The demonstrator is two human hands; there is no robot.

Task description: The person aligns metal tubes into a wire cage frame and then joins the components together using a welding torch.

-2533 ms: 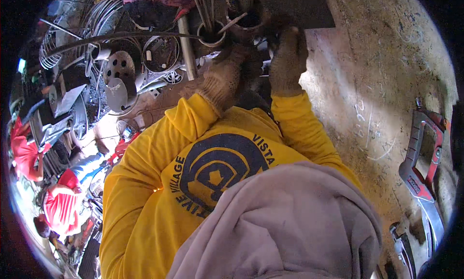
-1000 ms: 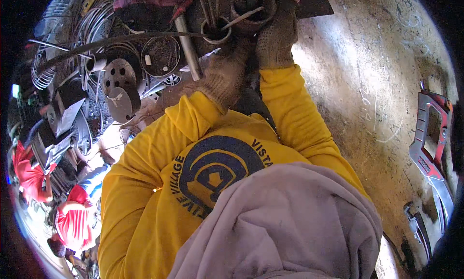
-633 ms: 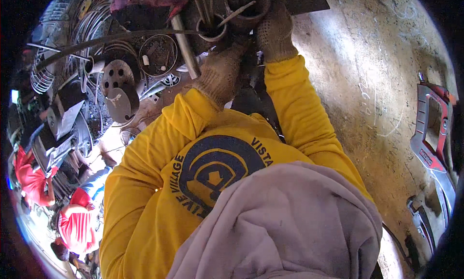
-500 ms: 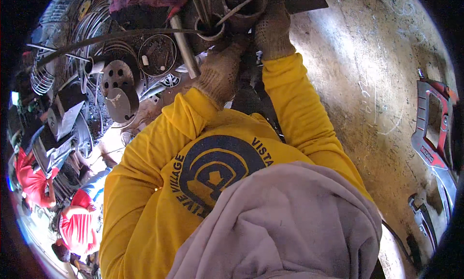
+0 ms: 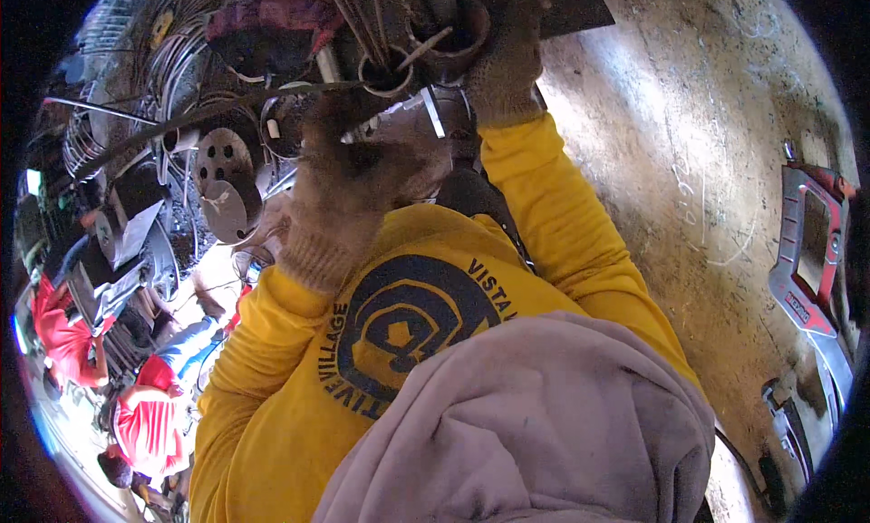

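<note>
My left hand (image 5: 349, 183), in a dusty knit glove, is raised left of centre in front of my chest. Motion smears its fingers, so I cannot make out whether anything is in them. A bright metal strip (image 5: 433, 113) lies to its right. My right hand (image 5: 507, 74), also gloved, is beside a wide round metal cup (image 5: 471, 47) and close to a dark flat plate (image 5: 575, 11). Shadow hides its fingertips. Thin rods (image 5: 362, 20) stand in a smaller cup (image 5: 388, 79) between the hands.
A long curved bar (image 5: 227, 99) crosses the upper left near a disc with holes (image 5: 224, 156) and coiled wire (image 5: 181, 47). A red and grey hacksaw (image 5: 802, 251) lies on the worn surface (image 5: 652, 160) at right. Two people in red shirts (image 5: 149, 428) are at lower left.
My left hand has moved left and toward my chest, away from the cups. The bright metal strip now shows. My right hand has shifted only slightly.
</note>
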